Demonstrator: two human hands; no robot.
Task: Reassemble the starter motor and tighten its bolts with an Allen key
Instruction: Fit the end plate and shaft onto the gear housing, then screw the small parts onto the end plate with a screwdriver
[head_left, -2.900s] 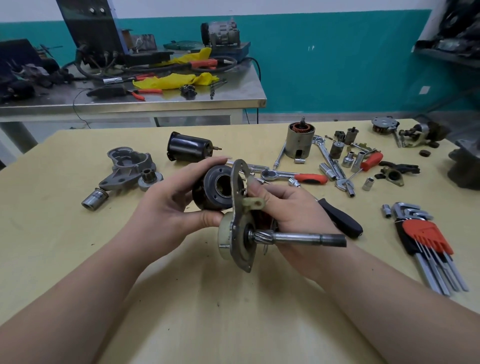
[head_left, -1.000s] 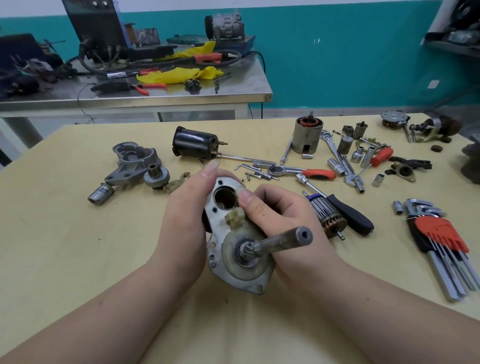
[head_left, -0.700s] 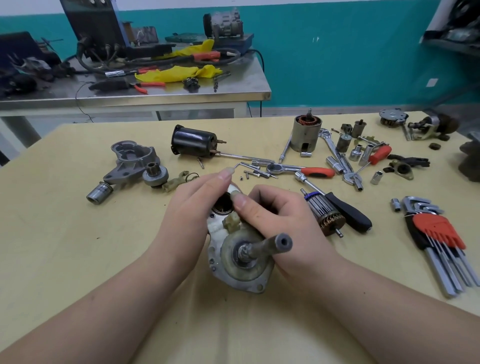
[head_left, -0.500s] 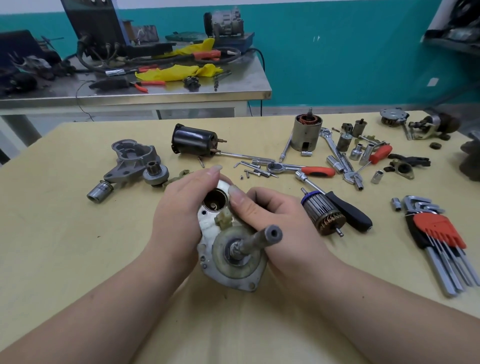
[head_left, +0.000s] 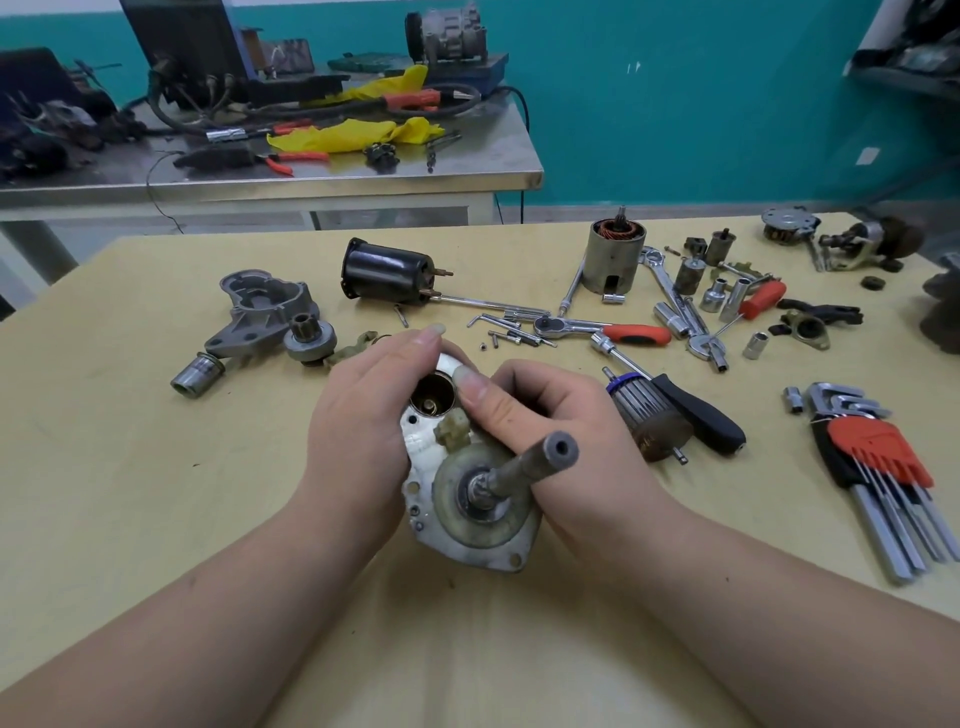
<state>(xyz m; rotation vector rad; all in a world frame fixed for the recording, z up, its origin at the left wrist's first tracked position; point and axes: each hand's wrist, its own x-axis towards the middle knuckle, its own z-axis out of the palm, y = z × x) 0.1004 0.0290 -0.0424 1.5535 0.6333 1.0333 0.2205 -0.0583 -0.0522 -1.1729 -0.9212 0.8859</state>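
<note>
Holding item one, both hands meet over the near middle of the yellow bench (head_left: 130, 493): left hand (head_left: 358, 431) curls round the left edge of the starter motor plate (head_left: 470, 525), right hand (head_left: 561, 431) curls round its right side, index fingertip at the round opening near the plate's top. Output shaft (head_left: 535, 465) projects from the plate toward the camera. Armature (head_left: 649, 415) lies just right of the right hand, touching a black-handled driver (head_left: 701, 410). Allen key set (head_left: 883, 467), red holder, lies well apart at right. Behind the hands: ratchet (head_left: 602, 328), black cylinder housing (head_left: 387, 278) on its side, upright field casing (head_left: 615, 254). Nose housing (head_left: 260, 312) and pinion (head_left: 309, 340) lie to the far left.
</note>
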